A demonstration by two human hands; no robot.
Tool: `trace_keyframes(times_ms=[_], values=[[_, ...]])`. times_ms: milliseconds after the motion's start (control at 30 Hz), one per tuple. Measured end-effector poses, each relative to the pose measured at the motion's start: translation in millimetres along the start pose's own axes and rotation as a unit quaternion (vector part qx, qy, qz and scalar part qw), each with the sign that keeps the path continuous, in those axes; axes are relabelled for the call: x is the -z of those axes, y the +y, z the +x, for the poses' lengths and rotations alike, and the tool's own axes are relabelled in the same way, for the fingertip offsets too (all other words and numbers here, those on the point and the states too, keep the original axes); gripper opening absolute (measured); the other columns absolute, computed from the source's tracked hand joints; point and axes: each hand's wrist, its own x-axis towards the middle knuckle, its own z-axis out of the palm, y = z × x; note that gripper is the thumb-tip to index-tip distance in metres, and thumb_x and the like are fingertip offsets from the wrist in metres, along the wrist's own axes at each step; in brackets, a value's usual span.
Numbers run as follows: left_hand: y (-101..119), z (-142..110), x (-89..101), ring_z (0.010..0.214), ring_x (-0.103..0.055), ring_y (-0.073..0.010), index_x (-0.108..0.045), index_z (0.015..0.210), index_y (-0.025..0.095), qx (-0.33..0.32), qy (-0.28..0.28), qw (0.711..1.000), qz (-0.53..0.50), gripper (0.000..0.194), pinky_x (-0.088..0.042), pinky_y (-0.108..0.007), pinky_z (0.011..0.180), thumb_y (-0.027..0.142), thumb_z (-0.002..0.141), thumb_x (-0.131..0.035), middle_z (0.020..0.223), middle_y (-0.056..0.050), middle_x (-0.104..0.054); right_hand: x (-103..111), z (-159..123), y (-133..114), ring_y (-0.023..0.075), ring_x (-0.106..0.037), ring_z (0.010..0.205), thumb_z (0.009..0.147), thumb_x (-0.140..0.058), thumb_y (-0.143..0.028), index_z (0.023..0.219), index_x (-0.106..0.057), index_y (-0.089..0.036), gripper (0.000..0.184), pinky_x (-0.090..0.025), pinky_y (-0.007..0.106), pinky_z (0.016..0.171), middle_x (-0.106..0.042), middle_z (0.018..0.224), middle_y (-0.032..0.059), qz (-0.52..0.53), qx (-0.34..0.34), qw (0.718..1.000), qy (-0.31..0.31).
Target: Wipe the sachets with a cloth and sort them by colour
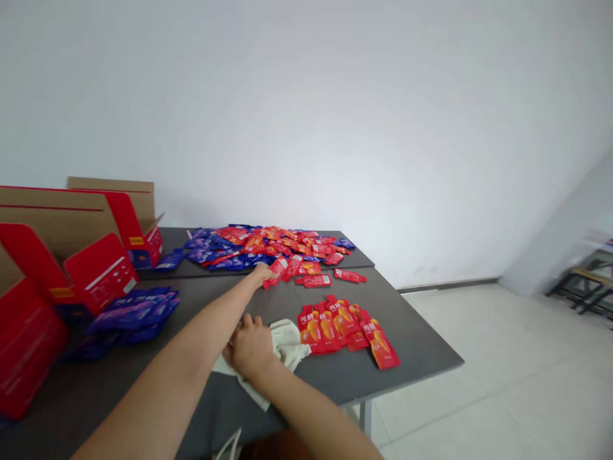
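Note:
My left hand reaches across the table and has its fingers closed on a red pouch at the near edge of a mixed pile. Closer to me, my right hand is curled over a whitish cloth, gripping it against the table; my left forearm hides part of the fingers. To the right of the cloth lies a loose, overlapping group of red pouches with orange fruit pictures. Several single red pouches, one of them lying flat, are scattered between that group and the pile.
A heap of blue and red pouches spreads along the back of the dark table by the wall. Open red cartons stand at the left, with stacked blue pouches beside them. The table's right edge drops to a tiled floor.

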Motion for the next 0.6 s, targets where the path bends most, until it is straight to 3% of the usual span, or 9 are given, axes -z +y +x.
trace_keyframes(times_ms=[100, 200, 267, 333, 433, 500, 600], values=[[-35, -11, 31.5, 0.085, -0.066, -0.0201, -0.067, 0.084, 0.015, -0.076, 0.052, 0.996, 0.0, 0.016, -0.052, -0.031, 0.077, 0.025, 0.072, -0.072, 0.087, -0.004, -0.07, 0, 0, -3, 0.0273, -0.056, 0.099, 0.087, -0.056, -0.047, 0.104, -0.068, -0.021, 0.033, -0.054, 0.039, 0.072, -0.059, 0.11, 0.0105, -0.008, -0.001, 1.0, 0.015], [-75, -33, 67.3, 0.089, -0.064, -0.0193, -0.069, 0.079, 0.017, -0.237, 0.086, 0.968, 0.001, 0.013, -0.05, -0.032, 0.085, 0.028, 0.073, -0.072, 0.091, -0.006, -0.069, 0, -1, -6, 0.0273, -0.055, 0.1, 0.088, -0.057, -0.043, 0.105, -0.068, -0.021, 0.03, -0.053, 0.038, 0.073, -0.058, 0.109, 0.0102, -0.01, 0.0, 1.0, 0.017], [-101, -53, 87.3, 0.086, -0.065, -0.0201, -0.071, 0.076, 0.018, -0.314, 0.075, 0.947, -0.005, 0.015, -0.05, -0.034, 0.086, 0.033, 0.074, -0.072, 0.089, -0.007, -0.071, 3, -4, -6, 0.0269, -0.054, 0.1, 0.089, -0.056, -0.04, 0.106, -0.068, -0.022, 0.028, -0.052, 0.037, 0.075, -0.059, 0.109, 0.0101, -0.01, 0.004, 1.0, 0.013], [-125, -77, 103.2, 0.091, -0.065, -0.0212, -0.074, 0.077, 0.021, -0.332, 0.036, 0.943, 0.005, 0.016, -0.048, -0.036, 0.09, 0.037, 0.076, -0.071, 0.09, -0.006, -0.074, 11, -10, -3, 0.0253, -0.054, 0.1, 0.089, -0.056, -0.037, 0.108, -0.069, -0.023, 0.027, -0.05, 0.036, 0.078, -0.059, 0.108, 0.0095, -0.001, 0.024, 1.0, 0.009], [-153, -113, 119.8, 0.113, -0.059, -0.0249, -0.078, 0.083, 0.026, -0.326, -0.027, 0.943, 0.061, 0.015, -0.041, -0.042, 0.101, 0.037, 0.078, -0.068, 0.103, -0.005, -0.075, 34, -20, 5, 0.0234, -0.053, 0.103, 0.089, -0.058, -0.035, 0.117, -0.068, -0.028, 0.031, -0.047, 0.033, 0.085, -0.058, 0.111, 0.008, 0.027, 0.068, 0.996, 0.045], [-165, -137, 125.3, 0.125, -0.052, -0.026, -0.078, 0.088, 0.029, -0.321, -0.056, 0.941, 0.094, 0.015, -0.037, -0.046, 0.105, 0.035, 0.08, -0.066, 0.111, -0.004, -0.073, 50, -23, 10, 0.0227, -0.052, 0.103, 0.09, -0.057, -0.038, 0.121, -0.066, -0.032, 0.033, -0.045, 0.032, 0.086, -0.058, 0.112, 0.0066, 0.057, 0.083, 0.992, 0.079], [-170, -167, 122.5, 0.122, -0.054, -0.0236, -0.078, 0.088, 0.028, -0.337, -0.064, 0.934, 0.101, 0.019, -0.039, -0.044, 0.104, 0.028, 0.084, -0.059, 0.114, -0.005, -0.072, 65, -22, 11, 0.0197, -0.054, 0.103, 0.091, -0.056, -0.044, 0.125, -0.064, -0.033, 0.036, -0.044, 0.029, 0.088, -0.058, 0.112, 0.0044, 0.112, 0.103, 0.983, 0.105]])
